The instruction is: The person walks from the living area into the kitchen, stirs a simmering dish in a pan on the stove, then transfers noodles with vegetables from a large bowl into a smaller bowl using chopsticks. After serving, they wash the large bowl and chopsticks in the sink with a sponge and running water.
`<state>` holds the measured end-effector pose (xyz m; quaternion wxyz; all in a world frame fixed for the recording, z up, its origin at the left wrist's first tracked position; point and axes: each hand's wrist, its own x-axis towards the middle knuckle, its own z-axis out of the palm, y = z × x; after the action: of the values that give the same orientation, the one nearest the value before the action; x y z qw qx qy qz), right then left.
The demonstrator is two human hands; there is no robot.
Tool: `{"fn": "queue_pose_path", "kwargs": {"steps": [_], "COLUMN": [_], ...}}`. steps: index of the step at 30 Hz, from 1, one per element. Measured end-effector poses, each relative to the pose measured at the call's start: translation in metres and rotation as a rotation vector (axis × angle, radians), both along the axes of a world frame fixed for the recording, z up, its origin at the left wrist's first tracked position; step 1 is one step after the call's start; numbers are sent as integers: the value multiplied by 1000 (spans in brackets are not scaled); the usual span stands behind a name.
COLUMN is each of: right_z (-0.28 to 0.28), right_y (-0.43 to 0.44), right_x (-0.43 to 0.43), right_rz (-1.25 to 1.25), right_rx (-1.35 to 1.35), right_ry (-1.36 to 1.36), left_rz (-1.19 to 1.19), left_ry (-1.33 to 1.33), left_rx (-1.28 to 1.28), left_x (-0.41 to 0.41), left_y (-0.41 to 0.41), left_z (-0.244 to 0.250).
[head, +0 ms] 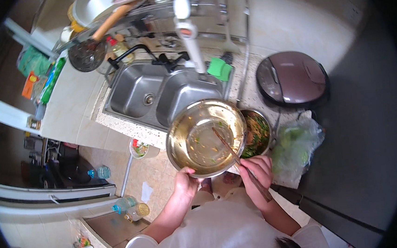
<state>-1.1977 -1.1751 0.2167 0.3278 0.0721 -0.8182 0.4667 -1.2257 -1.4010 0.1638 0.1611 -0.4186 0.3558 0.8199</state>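
My left hand [186, 183] grips the near rim of a wide stainless steel bowl [182, 142], tilted in the air beside the sink edge. Bits of food and a thin film of liquid cling to its inside. In my right hand [257, 175] is a pair of wooden chopsticks [228, 146], their tips over the inside of that bowl. Just right of it, a smaller metal bowl holding mixed greens and other food [256, 133] stands on the speckled counter, partly hidden by the large bowl.
A double-basin steel sink [136, 90] with a black faucet [140, 48] lies beyond. Green cloths [219, 69] rest at its corner. To the right are a rice cooker [296, 77] and a plastic bag of green produce [296, 144]. A bin [144, 151] stands on the floor below.
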Motion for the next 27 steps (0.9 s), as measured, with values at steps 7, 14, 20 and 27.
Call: {"fn": "queue_pose_path", "kwargs": {"steps": [7,14,20,27], "right_z": [5,-44,-91,-126], "right_y": [-90,-195,-237,-248], "right_x": [-43,-163,-273,-368], "right_rz": [183,-99,-206,-184], "right_rx": [18,-395,-290,15], "right_ry": [44,-245,-525,-721], "left_rz": [240,172,238,151], "left_ry": [28,244,246,234], "left_rx": [457,89,-102,-167], "left_x": [-9,-76,-113,-204], "left_y": [-100,-302,-426,-458], "left_z": [-22,-45,-43,-56]}}
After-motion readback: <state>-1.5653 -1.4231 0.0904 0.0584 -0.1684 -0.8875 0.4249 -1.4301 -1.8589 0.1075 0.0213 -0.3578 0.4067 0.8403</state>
